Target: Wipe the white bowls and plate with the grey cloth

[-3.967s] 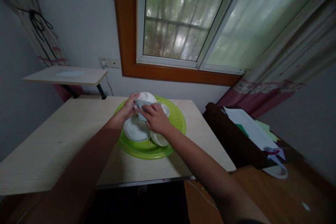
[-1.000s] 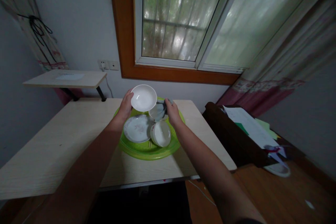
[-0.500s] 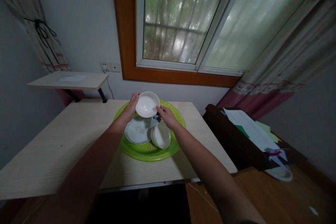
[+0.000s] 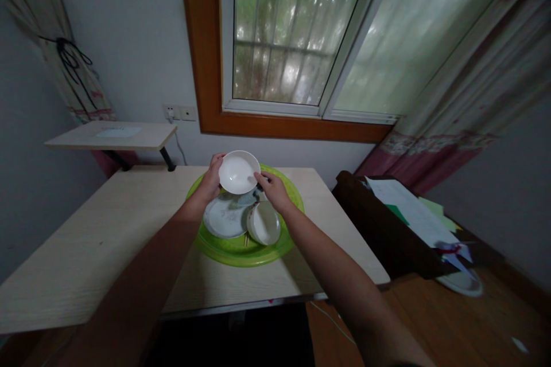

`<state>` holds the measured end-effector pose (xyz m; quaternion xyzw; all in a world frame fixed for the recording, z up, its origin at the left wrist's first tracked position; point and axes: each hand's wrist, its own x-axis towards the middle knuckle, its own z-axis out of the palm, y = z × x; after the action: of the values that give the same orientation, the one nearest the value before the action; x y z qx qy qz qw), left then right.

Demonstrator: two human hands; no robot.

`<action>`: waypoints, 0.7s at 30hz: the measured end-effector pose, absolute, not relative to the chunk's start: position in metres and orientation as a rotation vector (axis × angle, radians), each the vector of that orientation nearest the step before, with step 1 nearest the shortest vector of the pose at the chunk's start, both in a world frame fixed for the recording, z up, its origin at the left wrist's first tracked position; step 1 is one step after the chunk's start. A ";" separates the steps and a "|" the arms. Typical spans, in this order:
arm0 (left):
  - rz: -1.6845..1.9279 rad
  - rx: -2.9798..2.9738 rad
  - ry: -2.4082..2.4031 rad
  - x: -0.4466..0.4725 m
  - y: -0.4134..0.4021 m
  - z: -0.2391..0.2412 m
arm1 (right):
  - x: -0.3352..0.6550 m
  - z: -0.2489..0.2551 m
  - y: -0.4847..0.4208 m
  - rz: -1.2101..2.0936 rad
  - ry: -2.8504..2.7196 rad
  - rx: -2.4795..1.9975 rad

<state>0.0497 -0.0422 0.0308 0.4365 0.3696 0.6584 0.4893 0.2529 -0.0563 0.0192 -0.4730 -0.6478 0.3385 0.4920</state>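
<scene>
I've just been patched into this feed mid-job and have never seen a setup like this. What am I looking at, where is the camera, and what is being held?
There is no machine here. These are a person's two bare hands, seen from one camera worn on the head, which looks forward and down. The left hand grips a white bowl by its left rim, raised above a green tray that sits on a pale wooden table. The right hand touches the bowl's right rim; whether it grips is unclear. In the tray lie a flat plate and a second bowl.
</scene>
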 end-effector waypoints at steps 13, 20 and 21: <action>1.547 1.166 0.924 0.047 -0.042 0.026 | 0.255 0.022 -0.057 1.129 -1.409 -1.080; 1.564 1.184 1.028 0.048 -0.041 0.026 | 0.252 0.020 -0.056 1.137 -1.377 -1.055; 1.572 1.173 1.044 0.048 -0.041 0.026 | 0.252 0.018 -0.055 1.152 -1.353 -1.033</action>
<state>0.0477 -0.0407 0.0264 0.4729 0.4212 0.6341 0.4437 0.2518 -0.0549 0.0183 -0.4302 -0.5634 0.4799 0.5170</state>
